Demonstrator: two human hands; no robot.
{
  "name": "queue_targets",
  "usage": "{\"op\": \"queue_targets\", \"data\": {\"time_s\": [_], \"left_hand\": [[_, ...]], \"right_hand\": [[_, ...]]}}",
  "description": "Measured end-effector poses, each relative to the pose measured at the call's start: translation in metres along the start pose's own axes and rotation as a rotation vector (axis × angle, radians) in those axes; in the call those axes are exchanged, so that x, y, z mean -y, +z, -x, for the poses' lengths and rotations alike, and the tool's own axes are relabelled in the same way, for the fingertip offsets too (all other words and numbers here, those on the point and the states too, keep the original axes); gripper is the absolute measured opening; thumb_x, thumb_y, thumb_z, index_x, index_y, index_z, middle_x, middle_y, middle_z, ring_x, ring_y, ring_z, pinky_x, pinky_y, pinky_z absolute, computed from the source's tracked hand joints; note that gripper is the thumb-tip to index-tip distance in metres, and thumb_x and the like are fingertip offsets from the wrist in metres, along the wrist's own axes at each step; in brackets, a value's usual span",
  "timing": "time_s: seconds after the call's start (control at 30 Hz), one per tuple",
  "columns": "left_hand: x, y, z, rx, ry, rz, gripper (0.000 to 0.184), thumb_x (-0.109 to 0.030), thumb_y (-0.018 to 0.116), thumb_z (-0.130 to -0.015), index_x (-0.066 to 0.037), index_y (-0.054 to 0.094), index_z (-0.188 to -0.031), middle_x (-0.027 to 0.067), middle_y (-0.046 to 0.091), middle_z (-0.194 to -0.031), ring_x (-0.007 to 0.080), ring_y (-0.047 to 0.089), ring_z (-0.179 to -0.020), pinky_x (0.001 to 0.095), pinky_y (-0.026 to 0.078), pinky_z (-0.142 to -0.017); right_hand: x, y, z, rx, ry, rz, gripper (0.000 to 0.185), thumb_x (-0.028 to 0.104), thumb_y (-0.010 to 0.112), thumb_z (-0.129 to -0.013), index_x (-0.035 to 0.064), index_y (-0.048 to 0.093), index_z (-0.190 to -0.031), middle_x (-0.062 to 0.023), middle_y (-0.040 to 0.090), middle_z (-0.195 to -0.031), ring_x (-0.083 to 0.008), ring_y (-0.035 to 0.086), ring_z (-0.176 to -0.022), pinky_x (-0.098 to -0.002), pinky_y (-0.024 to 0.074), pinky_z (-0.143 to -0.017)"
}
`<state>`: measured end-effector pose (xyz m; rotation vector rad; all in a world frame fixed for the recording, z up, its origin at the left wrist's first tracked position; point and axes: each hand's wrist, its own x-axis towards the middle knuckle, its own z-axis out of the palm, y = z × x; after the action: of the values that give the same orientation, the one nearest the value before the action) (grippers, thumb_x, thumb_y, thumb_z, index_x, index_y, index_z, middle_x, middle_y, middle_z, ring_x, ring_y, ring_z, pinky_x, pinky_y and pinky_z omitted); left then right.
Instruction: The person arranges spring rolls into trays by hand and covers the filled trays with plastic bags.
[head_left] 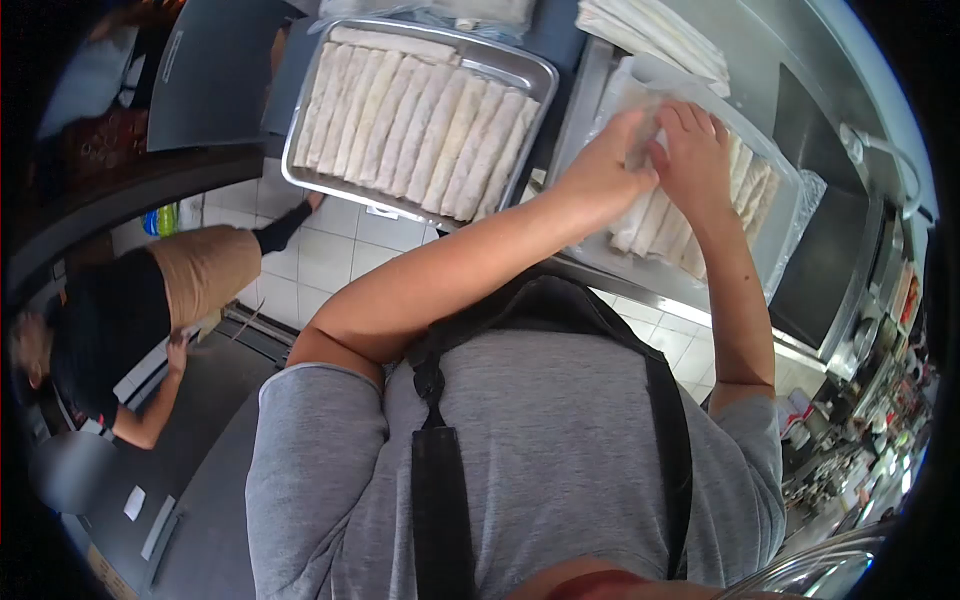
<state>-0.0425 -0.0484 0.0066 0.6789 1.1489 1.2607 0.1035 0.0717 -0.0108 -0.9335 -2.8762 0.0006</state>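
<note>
Over a plastic-lined container [785,240] at the upper right, my left hand [605,175] and my right hand [695,155] nearly meet. Both have bent fingers closed around a pale, partly translucent thing [643,145] between them; it is blurred, and I cannot tell if it is plastic film or a roll. Long whitish rolls [665,225] lie side by side in the container below my hands, partly hidden by them. To the left, a metal tray [545,85] holds a row of several similar rolls [410,125], with one laid crosswise along its far edge.
A folded white cloth [655,40] lies beyond the container. On the right are a metal sink [815,235] and a faucet [885,160]. Another person [120,290] in a dark shirt is at the left, near a dark counter [225,420]. Tiled floor [350,235] shows below the tray.
</note>
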Motion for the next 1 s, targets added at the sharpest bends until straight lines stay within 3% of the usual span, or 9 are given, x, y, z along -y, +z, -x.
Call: {"op": "queue_targets", "data": {"time_s": [0.07,0.17,0.23,0.37,0.5,0.57,0.73,0.87,1.0], "left_hand": [[-0.005,-0.015,0.013,0.071,0.044,0.08,0.05,0.006,0.057,-0.091,0.003,0.046,-0.14,0.0178,0.055,-0.138,0.0244,0.053,-0.13,0.0346,0.043,-0.108],[-0.021,-0.086,0.036,0.048,0.234,-0.203,0.037,0.007,0.055,-0.093,0.001,0.057,-0.13,0.0112,0.065,-0.123,0.0205,0.062,-0.114,0.0316,0.049,-0.101],[-0.012,-0.155,0.046,-0.2,0.326,-0.379,0.032,0.007,0.054,-0.094,0.0,0.062,-0.124,0.0083,0.068,-0.118,0.019,0.064,-0.109,0.0313,0.05,-0.099],[0.026,-0.267,0.074,-0.636,0.033,-0.904,0.036,-0.002,0.066,-0.088,-0.001,0.063,-0.124,0.0113,0.068,-0.118,0.0222,0.064,-0.109,0.0361,0.05,-0.096],[0.066,-0.281,0.057,-0.341,0.225,-1.039,0.041,-0.007,0.069,-0.084,-0.004,0.064,-0.124,0.0154,0.066,-0.121,0.0313,0.06,-0.113,0.0403,0.047,-0.099],[0.065,-0.246,0.036,-0.207,0.317,-1.115,0.043,-0.009,0.069,-0.083,-0.005,0.063,-0.126,0.0171,0.064,-0.123,0.035,0.057,-0.115,0.0417,0.044,-0.102],[0.079,-0.193,-0.032,-0.06,0.411,-1.25,0.055,-0.024,0.073,-0.082,-0.004,0.059,-0.131,0.0162,0.058,-0.128,0.0362,0.051,-0.12,0.0429,0.042,-0.104],[0.076,-0.164,-0.07,0.07,0.216,-1.448,0.061,-0.035,0.077,-0.079,-0.005,0.06,-0.13,0.0141,0.055,-0.131,0.0335,0.047,-0.125,0.0451,0.042,-0.104],[0.066,-0.148,-0.075,0.177,0.118,-1.579,0.057,-0.034,0.079,-0.078,-0.005,0.063,-0.124,0.0137,0.056,-0.127,0.0326,0.047,-0.125,0.0462,0.044,-0.103]], "right_hand": [[0.002,-0.006,0.003,0.014,-0.008,-0.152,0.026,0.008,0.068,-0.081,0.0082,0.063,-0.107,-0.0096,0.064,-0.118,-0.031,0.056,-0.121,-0.0441,0.041,-0.104],[0.006,-0.021,0.014,-0.011,0.046,-0.308,0.023,0.006,0.066,-0.085,0.0082,0.065,-0.108,-0.0108,0.066,-0.118,-0.0318,0.059,-0.118,-0.0436,0.043,-0.103],[0.022,-0.037,0.023,-0.059,0.155,-0.413,0.02,0.004,0.065,-0.088,0.007,0.067,-0.108,-0.0119,0.067,-0.117,-0.0316,0.061,-0.116,-0.042,0.0448,-0.101],[0.063,-0.05,0.051,-0.18,0.385,-0.61,0.019,0.0,0.063,-0.091,0.002,0.067,-0.109,-0.0146,0.068,-0.117,-0.0297,0.063,-0.115,-0.0378,0.0463,-0.1],[0.105,-0.034,0.074,-0.203,0.438,-0.546,0.021,0.001,0.064,-0.091,0.0025,0.065,-0.112,-0.0147,0.065,-0.123,-0.032,0.058,-0.121,-0.0405,0.0435,-0.104],[0.11,-0.017,0.082,-0.245,0.422,-0.492,0.023,0.002,0.064,-0.09,0.003,0.065,-0.113,-0.0153,0.065,-0.124,-0.0336,0.059,-0.119,-0.042,0.0442,-0.103],[0.121,-0.013,0.074,-0.316,0.415,-0.356,0.024,0.002,0.065,-0.089,0.0039,0.065,-0.113,-0.0144,0.066,-0.122,-0.0332,0.06,-0.115,-0.041,0.0466,-0.099],[0.122,-0.012,0.072,-0.329,0.428,-0.339,0.023,0.002,0.065,-0.087,0.005,0.066,-0.11,-0.0121,0.068,-0.117,-0.0319,0.063,-0.109,-0.0397,0.0493,-0.094],[0.12,-0.01,0.074,-0.328,0.418,-0.322,0.019,0.002,0.064,-0.086,0.0059,0.068,-0.104,-0.0098,0.07,-0.111,-0.0306,0.065,-0.103,-0.0388,0.051,-0.088]]}}
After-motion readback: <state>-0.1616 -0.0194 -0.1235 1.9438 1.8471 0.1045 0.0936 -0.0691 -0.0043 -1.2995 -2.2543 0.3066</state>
